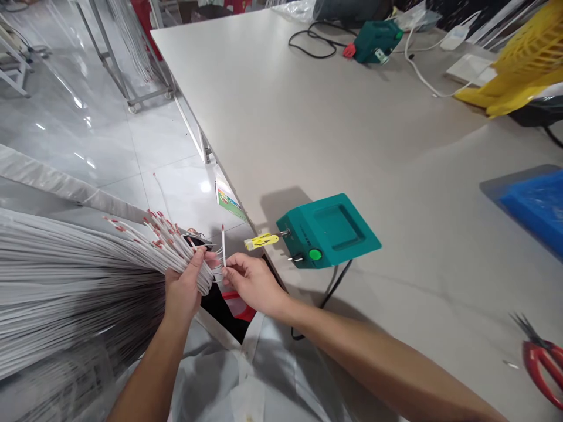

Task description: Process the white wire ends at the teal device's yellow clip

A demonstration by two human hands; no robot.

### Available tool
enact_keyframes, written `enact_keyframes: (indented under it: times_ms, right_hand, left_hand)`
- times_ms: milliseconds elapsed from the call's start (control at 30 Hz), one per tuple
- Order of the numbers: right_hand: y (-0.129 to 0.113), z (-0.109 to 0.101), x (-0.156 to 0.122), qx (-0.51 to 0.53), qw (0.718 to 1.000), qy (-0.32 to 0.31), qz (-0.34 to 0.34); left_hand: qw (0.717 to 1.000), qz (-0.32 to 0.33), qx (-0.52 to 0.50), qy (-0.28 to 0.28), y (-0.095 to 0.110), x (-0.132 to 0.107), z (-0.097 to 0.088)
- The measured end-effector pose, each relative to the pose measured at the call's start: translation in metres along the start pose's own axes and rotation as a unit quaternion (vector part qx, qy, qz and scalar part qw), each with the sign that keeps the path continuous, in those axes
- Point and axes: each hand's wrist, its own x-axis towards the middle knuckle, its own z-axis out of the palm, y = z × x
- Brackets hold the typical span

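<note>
My left hand (187,287) is closed around a bundle of white cables (176,249) whose ends show reddish-brown tips. Just beside it, my right hand (250,281) pinches a single white cable (223,249) that stands upright, its reddish tip at the top. Thin loose strands show between the two hands; their exact source is hard to make out. A green machine (328,231) with a green button and a shallow tray sits on the table edge, right of my right hand. From its front sticks out a yellow-and-black piece (263,241).
Many long white cables (65,281) hang over a rail at the left. Red-handled scissors (543,357) lie at the lower right of the table (285,117). Farther back are a second green machine (373,44), a yellow fan (523,64) and a blue plastic item (539,205).
</note>
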Motion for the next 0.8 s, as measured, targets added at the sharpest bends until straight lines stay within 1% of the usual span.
enact_keyframes:
  times_ms: [100,167,233,333,400,467,533,600,667,700,733,800]
  right_hand:
    - [-0.003,-0.003,-0.002,-0.12,0.992,-0.041,-0.01]
    - [-0.005,-0.005,-0.002,-0.168,0.983,-0.076,-0.01]
    - [-0.008,-0.005,-0.002,-0.186,0.978,-0.093,-0.008]
    - [-0.01,-0.005,-0.002,-0.189,0.977,-0.098,-0.017]
    - [-0.01,-0.004,-0.003,-0.195,0.975,-0.105,-0.025]
    - [-0.009,-0.004,-0.005,-0.207,0.971,-0.11,-0.04]
    - [-0.01,-0.005,-0.009,-0.199,0.974,-0.084,-0.072]
    - [-0.012,-0.008,-0.014,-0.154,0.979,-0.008,-0.131]
    - [-0.015,-0.012,-0.017,-0.093,0.975,0.075,-0.188]
    - [-0.017,-0.014,-0.017,-0.069,0.971,0.099,-0.207]
    - [-0.02,-0.016,-0.017,-0.053,0.968,0.112,-0.216]
    - [-0.023,-0.018,-0.015,-0.038,0.969,0.115,-0.216]
  left_hand:
    - [0.998,0.058,0.024,-0.026,0.002,0.001,-0.001]
    - [0.996,0.077,0.016,-0.038,0.003,0.001,-0.002]
    - [0.996,0.077,0.025,-0.041,0.003,-0.001,-0.002]
    - [0.993,0.062,0.086,-0.047,0.002,-0.004,-0.002]
    - [0.989,0.067,0.121,-0.051,0.0,-0.006,-0.001]
    - [0.987,0.079,0.134,-0.045,-0.002,-0.008,-0.001]
    - [0.986,0.084,0.141,-0.027,-0.003,-0.009,-0.002]
    - [0.984,0.09,0.156,-0.012,-0.003,-0.012,-0.004]
    - [0.977,0.102,0.186,-0.013,-0.001,-0.015,-0.005]
    - [0.972,0.11,0.209,-0.021,0.0,-0.018,-0.006]
    - [0.964,0.117,0.235,-0.032,0.002,-0.02,-0.005]
    - [0.948,0.126,0.287,-0.054,0.006,-0.024,-0.003]
